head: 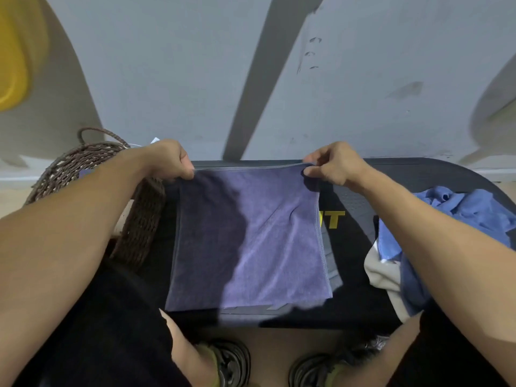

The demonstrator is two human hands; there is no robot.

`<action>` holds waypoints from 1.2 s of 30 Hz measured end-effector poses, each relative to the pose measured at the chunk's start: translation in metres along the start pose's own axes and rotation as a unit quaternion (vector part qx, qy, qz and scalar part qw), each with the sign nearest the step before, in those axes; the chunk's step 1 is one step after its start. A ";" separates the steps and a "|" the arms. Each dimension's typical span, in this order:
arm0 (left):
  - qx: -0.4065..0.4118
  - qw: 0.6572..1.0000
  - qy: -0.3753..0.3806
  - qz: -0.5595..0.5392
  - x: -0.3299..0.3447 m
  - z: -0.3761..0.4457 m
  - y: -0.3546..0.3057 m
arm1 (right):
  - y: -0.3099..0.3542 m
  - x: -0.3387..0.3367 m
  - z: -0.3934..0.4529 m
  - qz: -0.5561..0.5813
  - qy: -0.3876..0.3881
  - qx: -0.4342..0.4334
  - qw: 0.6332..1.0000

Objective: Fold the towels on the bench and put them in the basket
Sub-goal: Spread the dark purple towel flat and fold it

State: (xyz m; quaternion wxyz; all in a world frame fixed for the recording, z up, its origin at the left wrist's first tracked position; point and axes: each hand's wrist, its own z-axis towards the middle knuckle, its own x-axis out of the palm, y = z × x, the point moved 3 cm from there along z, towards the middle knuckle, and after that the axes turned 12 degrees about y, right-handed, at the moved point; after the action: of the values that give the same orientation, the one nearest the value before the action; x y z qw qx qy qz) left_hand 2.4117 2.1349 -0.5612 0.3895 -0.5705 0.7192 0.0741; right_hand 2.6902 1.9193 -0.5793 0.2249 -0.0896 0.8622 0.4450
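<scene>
Shoes (229, 364) nearest | hands (171, 160) (332, 163) pinch purple towel (251, 238) far edge

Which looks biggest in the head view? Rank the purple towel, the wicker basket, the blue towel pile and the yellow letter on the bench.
1. purple towel
2. and 3. wicker basket and blue towel pile: unsure, both partly hidden by arms
4. yellow letter

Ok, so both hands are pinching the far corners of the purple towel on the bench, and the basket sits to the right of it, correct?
Not quite. In the head view the basket sits to the left of the purple towel, not the right; a pile of unfolded blue towels lies on the right. The left hand and right hand do pinch its far corners on the bench.
</scene>
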 end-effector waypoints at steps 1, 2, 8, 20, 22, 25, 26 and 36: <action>0.006 1.000 0.015 -0.026 -0.002 -0.005 -0.002 | 0.002 -0.001 -0.003 0.027 0.013 -0.008 1.000; 0.013 0.999 0.025 -0.043 -0.004 -0.010 -0.004 | 0.004 -0.002 -0.008 0.053 0.019 -0.018 0.998; 0.037 0.997 0.019 -0.062 -0.013 -0.030 -0.007 | 0.004 -0.007 -0.038 0.131 0.009 -0.035 0.991; 0.027 0.974 -0.093 -0.204 0.020 -0.003 0.017 | -0.010 0.004 -0.022 0.145 -0.083 -0.017 0.986; 0.010 0.978 -0.134 -0.160 0.021 0.006 0.015 | -0.011 0.014 -0.007 0.135 -0.115 -0.016 0.984; -0.014 0.982 -0.158 -0.098 0.023 0.016 0.008 | -0.011 0.023 0.014 0.119 -0.146 -0.014 0.982; -0.028 0.986 -0.151 -0.070 0.025 0.019 0.008 | -0.013 0.025 0.020 0.115 -0.157 -0.010 0.981; -0.073 0.984 -0.155 0.047 0.028 0.041 0.020 | -0.037 0.025 0.041 0.078 -0.205 0.044 0.975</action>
State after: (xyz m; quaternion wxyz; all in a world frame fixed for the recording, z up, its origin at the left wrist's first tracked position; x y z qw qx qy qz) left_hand 2.4118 2.1430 -0.6139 0.4498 -0.5444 0.6688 0.2323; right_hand 2.6940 1.9319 -0.6384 0.3651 0.0810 0.8207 0.4319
